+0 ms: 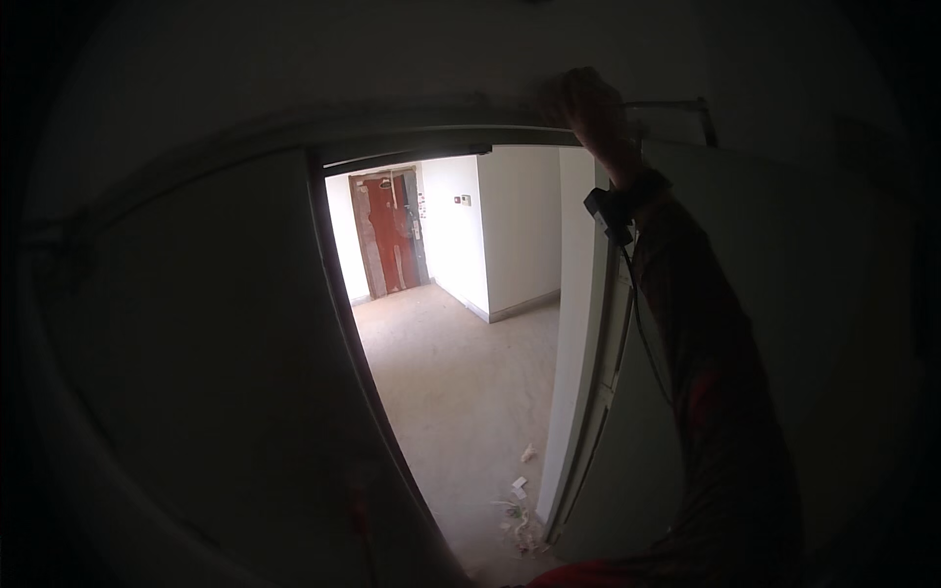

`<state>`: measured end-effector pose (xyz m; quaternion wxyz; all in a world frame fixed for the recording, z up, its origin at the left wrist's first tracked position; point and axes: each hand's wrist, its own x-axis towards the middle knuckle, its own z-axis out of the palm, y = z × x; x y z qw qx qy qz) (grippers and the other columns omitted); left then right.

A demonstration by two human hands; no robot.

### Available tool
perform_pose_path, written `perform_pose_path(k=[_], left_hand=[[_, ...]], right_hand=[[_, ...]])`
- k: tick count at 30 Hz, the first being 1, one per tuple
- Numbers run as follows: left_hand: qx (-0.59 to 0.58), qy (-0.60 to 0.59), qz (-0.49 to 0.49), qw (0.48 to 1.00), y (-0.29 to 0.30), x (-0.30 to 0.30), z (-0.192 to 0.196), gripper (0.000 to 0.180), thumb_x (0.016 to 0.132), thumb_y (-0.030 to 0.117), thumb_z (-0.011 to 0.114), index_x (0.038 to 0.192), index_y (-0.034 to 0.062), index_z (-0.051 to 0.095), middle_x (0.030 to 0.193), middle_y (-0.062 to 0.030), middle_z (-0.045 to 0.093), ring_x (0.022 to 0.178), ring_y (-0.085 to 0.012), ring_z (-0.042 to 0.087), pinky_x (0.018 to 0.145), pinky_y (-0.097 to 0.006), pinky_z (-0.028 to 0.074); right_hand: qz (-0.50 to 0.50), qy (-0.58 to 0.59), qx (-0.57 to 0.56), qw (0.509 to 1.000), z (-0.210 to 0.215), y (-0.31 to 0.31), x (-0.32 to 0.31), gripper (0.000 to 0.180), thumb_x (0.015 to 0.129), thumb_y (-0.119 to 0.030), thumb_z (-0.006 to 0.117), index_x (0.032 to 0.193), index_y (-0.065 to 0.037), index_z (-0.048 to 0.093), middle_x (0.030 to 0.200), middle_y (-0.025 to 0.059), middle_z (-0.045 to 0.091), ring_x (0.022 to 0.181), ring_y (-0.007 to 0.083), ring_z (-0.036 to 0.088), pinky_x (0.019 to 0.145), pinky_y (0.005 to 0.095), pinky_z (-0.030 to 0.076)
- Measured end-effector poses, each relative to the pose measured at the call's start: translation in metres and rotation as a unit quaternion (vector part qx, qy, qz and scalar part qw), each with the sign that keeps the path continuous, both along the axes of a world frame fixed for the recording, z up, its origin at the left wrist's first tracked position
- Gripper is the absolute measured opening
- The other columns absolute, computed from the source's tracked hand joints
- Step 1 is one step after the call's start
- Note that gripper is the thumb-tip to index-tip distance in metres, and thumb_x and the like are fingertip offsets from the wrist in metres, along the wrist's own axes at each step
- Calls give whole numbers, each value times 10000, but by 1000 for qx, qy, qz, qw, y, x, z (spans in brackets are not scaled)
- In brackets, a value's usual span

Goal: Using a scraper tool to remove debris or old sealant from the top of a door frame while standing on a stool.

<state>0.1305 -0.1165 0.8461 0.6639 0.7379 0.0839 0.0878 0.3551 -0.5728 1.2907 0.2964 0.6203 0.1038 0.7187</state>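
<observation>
You're facing a dark wall [176,343] w/ an open doorway; beyond it a bare, sunlit concrete floor [461,372] runs to white walls and a reddish-brown door [392,235] at the far end. The pale door leaf [578,323] stands ajar on the right side of the opening, edge toward you. Your right arm in a dark reddish sleeve reaches up from bottom right, and your right hand [586,106] sits at the dark top frame of the doorway [431,132], just above the leaf's top corner; too dim to tell if fingers are curled or gripping. A small black device [610,211] is strapped at the wrist w/ a thin cable hanging down. White scraps of debris [520,500] lie on the floor by the leaf's foot. Left hand isn't visible.
</observation>
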Motion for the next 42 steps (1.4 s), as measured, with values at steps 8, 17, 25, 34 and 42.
perform_pose_path(k=[8,17,25,34,42], left_hand=[[-33,19,30,999,10,-4,-7,228,839,210,525,697,34,488,604,39,391,594,-84,362,507,-253,317],[98,-105,45,989,10,11,4,252,841,205,504,659,34,468,575,13,377,570,-94,362,497,-270,328],[-471,-94,-192,855,-4,108,-7,238,864,237,474,1008,48,492,795,-20,511,719,-89,506,559,-214,425],[-182,-252,-176,934,-92,125,134,271,905,214,398,1047,0,487,970,-69,529,855,-120,503,754,-256,422],[-195,-412,-293,840,-131,168,267,320,907,246,380,1114,3,403,895,-99,569,883,-176,558,768,-311,452]], right_hand=[[125,77,145,978,-30,2,0,137,819,-142,517,868,-18,544,821,107,566,699,238,564,597,340,481],[341,321,180,865,-122,118,-28,130,788,-46,534,915,-55,564,814,84,554,669,159,560,582,267,461],[507,577,220,601,-272,225,-86,525,726,-90,650,1194,-102,412,989,99,550,882,196,548,715,307,451],[648,606,332,320,-303,250,-121,690,764,38,534,1335,-39,155,1371,106,227,1250,183,252,1012,285,235],[407,474,223,748,-228,144,-95,686,692,-152,678,1281,-118,329,1118,173,516,936,331,553,784,378,463]])
